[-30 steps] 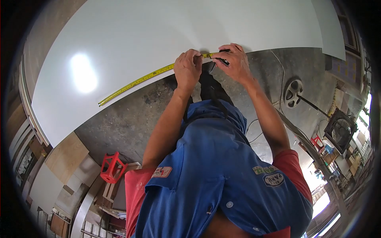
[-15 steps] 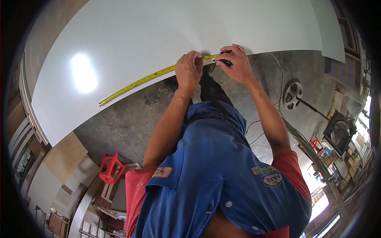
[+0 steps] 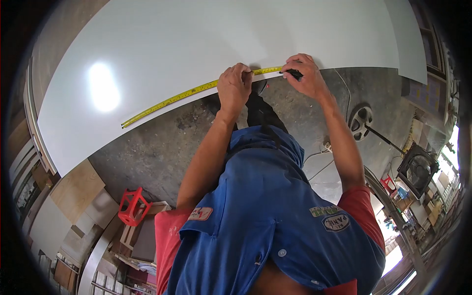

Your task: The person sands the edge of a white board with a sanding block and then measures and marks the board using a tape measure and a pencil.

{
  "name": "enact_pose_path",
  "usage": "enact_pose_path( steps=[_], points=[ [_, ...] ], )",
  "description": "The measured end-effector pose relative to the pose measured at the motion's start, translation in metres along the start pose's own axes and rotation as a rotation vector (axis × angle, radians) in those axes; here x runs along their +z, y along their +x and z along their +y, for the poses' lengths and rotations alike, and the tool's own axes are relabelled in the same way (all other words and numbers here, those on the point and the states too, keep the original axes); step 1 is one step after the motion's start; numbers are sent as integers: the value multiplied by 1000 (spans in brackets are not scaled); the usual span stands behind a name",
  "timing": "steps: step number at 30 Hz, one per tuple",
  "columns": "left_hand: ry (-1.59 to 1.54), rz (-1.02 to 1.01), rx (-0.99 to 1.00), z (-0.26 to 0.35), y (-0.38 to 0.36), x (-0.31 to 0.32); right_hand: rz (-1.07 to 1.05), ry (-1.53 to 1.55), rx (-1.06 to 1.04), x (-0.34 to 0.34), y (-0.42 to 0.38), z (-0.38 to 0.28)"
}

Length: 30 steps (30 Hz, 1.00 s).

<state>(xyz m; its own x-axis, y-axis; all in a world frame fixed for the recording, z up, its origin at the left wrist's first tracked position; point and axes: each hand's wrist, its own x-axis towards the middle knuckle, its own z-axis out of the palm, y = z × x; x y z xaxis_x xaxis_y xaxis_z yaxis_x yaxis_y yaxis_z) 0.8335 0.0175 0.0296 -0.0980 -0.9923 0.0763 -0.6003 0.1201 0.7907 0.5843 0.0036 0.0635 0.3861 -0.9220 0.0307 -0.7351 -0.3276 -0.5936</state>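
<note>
A yellow tape measure [image 3: 169,101] lies stretched along the near edge of a large white panel [image 3: 206,39], its metal end at the left. My left hand [image 3: 235,88] is closed in a pinch on the blade close to the panel edge. The blade continues to the fingers of my right hand [image 3: 307,78], which is closed on a black pen-like object [image 3: 295,73]. The narrow tip of that object points left, right at the blade and the panel edge. My right fingers partly cover it and the blade's right end.
Below the panel is a grey concrete floor [image 3: 152,132]. A red plastic stool [image 3: 133,206] stands at the lower left beside wooden boards [image 3: 78,191]. To the right are a grey wheel-shaped base [image 3: 361,120], a black fan [image 3: 418,169] and a loose cable [image 3: 349,93].
My right hand has moved right along the panel edge with the black pen-like object, and more of the yellow blade shows between my hands. My left hand keeps its pinch in place.
</note>
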Motion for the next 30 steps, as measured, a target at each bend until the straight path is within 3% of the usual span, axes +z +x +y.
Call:
enact_pose_path(
  steps=[7,18,30],
  points=[
    [36,51,91,-5,0,2,50,19,18,8,1,-6],
    [27,6,9,0,0,1,29,9,31,8,1,-9],
    [27,27,52,-3,1,3,0,-32,-34,14,6,-10]
  ],
)
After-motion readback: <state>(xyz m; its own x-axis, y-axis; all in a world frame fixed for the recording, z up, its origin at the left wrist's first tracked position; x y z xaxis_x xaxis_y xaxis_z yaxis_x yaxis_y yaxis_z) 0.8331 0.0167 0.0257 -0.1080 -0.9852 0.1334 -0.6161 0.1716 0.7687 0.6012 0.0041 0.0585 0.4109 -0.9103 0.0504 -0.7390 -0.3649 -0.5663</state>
